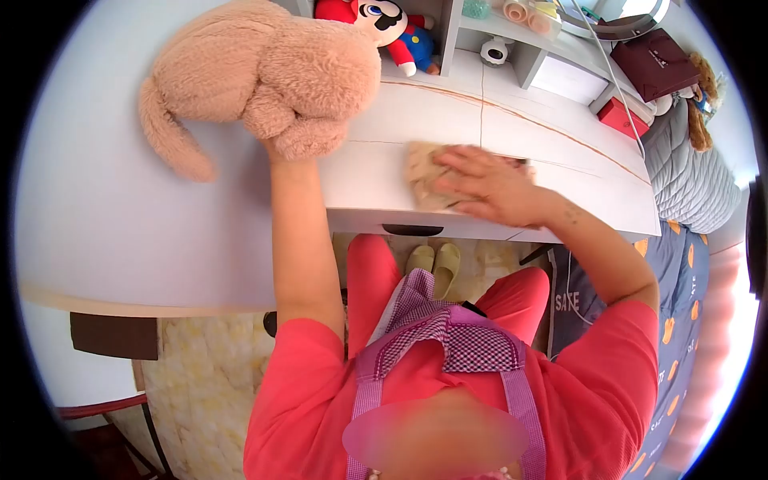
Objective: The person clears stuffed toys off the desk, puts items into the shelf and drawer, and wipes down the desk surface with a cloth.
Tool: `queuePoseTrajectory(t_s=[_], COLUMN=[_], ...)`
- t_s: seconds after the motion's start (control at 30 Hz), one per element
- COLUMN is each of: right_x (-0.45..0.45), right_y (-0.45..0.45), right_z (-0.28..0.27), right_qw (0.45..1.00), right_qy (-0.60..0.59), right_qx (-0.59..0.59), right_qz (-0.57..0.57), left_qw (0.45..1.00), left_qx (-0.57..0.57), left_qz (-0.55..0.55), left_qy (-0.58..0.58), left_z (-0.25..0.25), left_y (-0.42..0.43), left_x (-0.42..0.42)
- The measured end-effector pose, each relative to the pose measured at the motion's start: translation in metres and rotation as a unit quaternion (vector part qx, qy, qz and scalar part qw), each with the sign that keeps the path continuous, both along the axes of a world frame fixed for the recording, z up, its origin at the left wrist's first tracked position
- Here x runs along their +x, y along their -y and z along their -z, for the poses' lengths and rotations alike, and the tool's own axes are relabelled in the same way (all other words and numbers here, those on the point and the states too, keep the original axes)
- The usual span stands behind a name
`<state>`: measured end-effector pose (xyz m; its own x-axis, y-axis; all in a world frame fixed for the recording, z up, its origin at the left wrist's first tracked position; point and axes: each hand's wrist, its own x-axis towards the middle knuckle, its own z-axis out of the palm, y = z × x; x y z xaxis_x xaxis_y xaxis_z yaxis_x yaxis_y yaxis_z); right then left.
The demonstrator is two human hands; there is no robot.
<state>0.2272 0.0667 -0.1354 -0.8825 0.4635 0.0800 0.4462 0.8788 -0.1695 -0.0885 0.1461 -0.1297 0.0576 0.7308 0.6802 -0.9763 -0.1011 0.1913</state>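
A large light-brown plush toy (212, 68) with a long tail is at the upper left, over the white desk's (376, 180) left end. My left hand (274, 150) reaches under its lower side and holds it; the fingers are hidden in the fur. On the desktop, my right hand (500, 190) presses down on a beige cloth (422, 174). Its fingers lie over the cloth, slightly smeared by motion. Part of the cloth is covered by the palm.
Behind the desktop stands a shelf unit with a Mario plush (412, 48), a small white camera (495, 53) and a red box (622, 118). A maroon bag (654, 66) sits at the upper right. A white cable (612, 68) hangs down there. Below the desk are slippers (446, 268).
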Motion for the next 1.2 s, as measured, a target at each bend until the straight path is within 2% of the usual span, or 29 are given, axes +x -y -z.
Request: queuePoseTrajectory(t_s=[0.07, 0.13, 0.2, 0.33, 0.47, 0.53, 0.6, 0.67, 0.73, 0.77, 0.83, 0.87, 0.93, 1.03, 1.07, 1.17, 1.2], right_x=[0.031, 0.043, 0.038, -0.024, -0.126, -0.168, -0.186, -0.196, -0.195, -0.188, -0.163, -0.149, -0.116, -0.065, -0.047, 0.02, 0.041], right_y=[-0.01, -0.023, -0.038, -0.076, -0.105, -0.098, -0.09, -0.082, -0.073, -0.065, -0.044, -0.036, -0.018, -0.008, -0.009, -0.021, -0.022], right_z=[0.0, 0.003, 0.009, 0.019, 0.025, 0.013, 0.015, 0.021, 0.026, 0.031, 0.041, 0.041, 0.026, 0.009, 0.009, 0.013, 0.009], right_qw=[0.998, 0.994, 0.993, 0.99, 0.987, 0.99, 0.996, 0.998, 0.997, 0.992, 0.977, 0.982, 0.991, 0.998, 0.998, 0.992, 0.985], right_qy=[0.011, 0.021, 0.018, 0.019, -0.003, -0.022, -0.029, -0.031, -0.029, -0.072, -0.156, -0.135, -0.095, -0.044, -0.035, -0.019, -0.014], right_qx=[0.018, 0.026, 0.054, 0.078, 0.098, 0.064, 0.054, 0.047, 0.045, 0.066, 0.101, 0.089, 0.063, 0.04, 0.048, 0.068, 0.06], right_qz=[0.056, 0.1, 0.104, 0.115, 0.128, 0.12, 0.058, -0.003, -0.06, -0.075, -0.106, -0.094, -0.072, -0.029, -0.005, 0.103, 0.162], left_qw=[1.0, 0.999, 0.989, 0.995, 0.982, 0.974, 0.977, 0.993, 0.99, 0.976, 0.925, 0.881, 0.759, 0.712, 0.651, 0.469, 0.46], left_qx=[0.029, -0.001, -0.093, -0.058, -0.132, -0.165, -0.157, -0.091, -0.106, -0.156, -0.194, -0.181, -0.151, -0.165, -0.192, -0.287, -0.295], left_qz=[0.003, -0.038, -0.114, -0.081, -0.132, -0.157, -0.146, -0.068, -0.089, -0.152, -0.312, -0.406, -0.558, -0.603, -0.613, -0.652, -0.654], left_qy=[0.002, 0.006, 0.011, -0.015, -0.013, -0.014, -0.017, -0.009, -0.014, -0.024, -0.099, -0.164, -0.3, -0.32, -0.405, -0.522, -0.523], left_z=[-0.002, -0.004, -0.004, 0.007, 0.013, 0.014, 0.012, 0.012, 0.021, 0.037, 0.022, 0.012, -0.004, 0.008, 0.014, -0.014, -0.015], left_y=[-0.002, -0.002, -0.003, -0.01, -0.016, -0.017, -0.013, 0.001, -0.009, -0.033, -0.029, -0.02, -0.012, -0.026, -0.033, -0.011, -0.011], left_x=[0.001, 0.002, 0.008, -0.001, -0.004, -0.005, -0.006, -0.009, -0.018, -0.03, -0.017, -0.003, 0.008, 0.039, 0.039, 0.072, 0.078])
